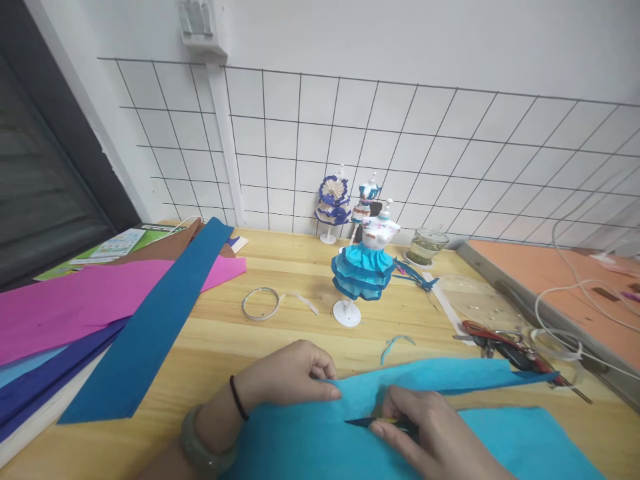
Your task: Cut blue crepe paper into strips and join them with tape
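A large sheet of turquoise crepe-like paper lies in front of me, split from the right side into an upper strip and a lower part. My left hand rests at the paper's upper edge, thumb on top and fingers curled, pinching it. My right hand grips a dark pointed cutting tool with a bit of yellow on it. Its tip points left along the paper at the inner end of the split. My palm hides most of the tool, so its exact kind is unclear.
A mini dress form in a turquoise ruffled skirt stands ahead, with two dressed forms behind. Pink paper and a teal strip lie left. A tape ring, glass cup, tools and orange board surround the workspace.
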### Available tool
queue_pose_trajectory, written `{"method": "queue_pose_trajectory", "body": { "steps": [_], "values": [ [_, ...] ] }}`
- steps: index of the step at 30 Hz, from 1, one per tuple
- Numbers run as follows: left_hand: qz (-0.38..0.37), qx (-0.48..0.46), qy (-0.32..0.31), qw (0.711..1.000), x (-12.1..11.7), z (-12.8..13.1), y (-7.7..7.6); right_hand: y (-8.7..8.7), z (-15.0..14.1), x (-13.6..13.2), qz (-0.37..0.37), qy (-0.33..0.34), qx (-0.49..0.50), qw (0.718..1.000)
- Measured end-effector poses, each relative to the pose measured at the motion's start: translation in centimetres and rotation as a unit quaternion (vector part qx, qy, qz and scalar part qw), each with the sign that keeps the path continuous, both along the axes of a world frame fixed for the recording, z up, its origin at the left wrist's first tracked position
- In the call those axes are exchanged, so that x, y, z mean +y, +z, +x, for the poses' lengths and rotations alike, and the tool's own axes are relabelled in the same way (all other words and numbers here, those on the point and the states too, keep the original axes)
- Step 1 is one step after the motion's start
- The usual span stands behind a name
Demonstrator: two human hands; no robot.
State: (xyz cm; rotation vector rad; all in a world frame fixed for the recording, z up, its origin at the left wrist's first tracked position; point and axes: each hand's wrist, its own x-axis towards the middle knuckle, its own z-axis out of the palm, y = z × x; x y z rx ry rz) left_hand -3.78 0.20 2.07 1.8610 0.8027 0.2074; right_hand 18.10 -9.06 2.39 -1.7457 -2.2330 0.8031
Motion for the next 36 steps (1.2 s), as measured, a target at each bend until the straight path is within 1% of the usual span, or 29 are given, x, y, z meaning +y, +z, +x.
{"method": "queue_pose_trajectory", "body": {
  "steps": [7,12,20,24,27,36],
  "values": [
    [0.0,0.001,-0.005,1.0,0.2,0.0,-0.1,0.1,-0.1,-0.2,-0.004,0.004,-0.037,0.999],
    [-0.006,-0.003,-0.007,1.0,0.1,-0.1,-0.2,0.1,-0.2,-0.3,-0.001,0.005,-0.039,0.999],
    [-0.006,-0.01,-0.011,1.0,0.1,-0.1,-0.5,0.7,-1.4,0.2,0.001,0.013,-0.055,0.998],
    [-0.016,-0.008,-0.008,1.0,0.1,-0.1,-0.4,0.8,-2.2,0.4,0.004,0.023,-0.048,0.999],
    [-0.009,-0.01,-0.007,1.0,0.2,-0.1,-0.4,0.8,-2.6,0.6,0.005,0.023,-0.045,0.999],
    [-0.007,-0.01,-0.011,1.0,0.2,-0.1,-0.3,0.6,-2.8,0.2,0.003,0.013,-0.03,0.999]
  ]
}}
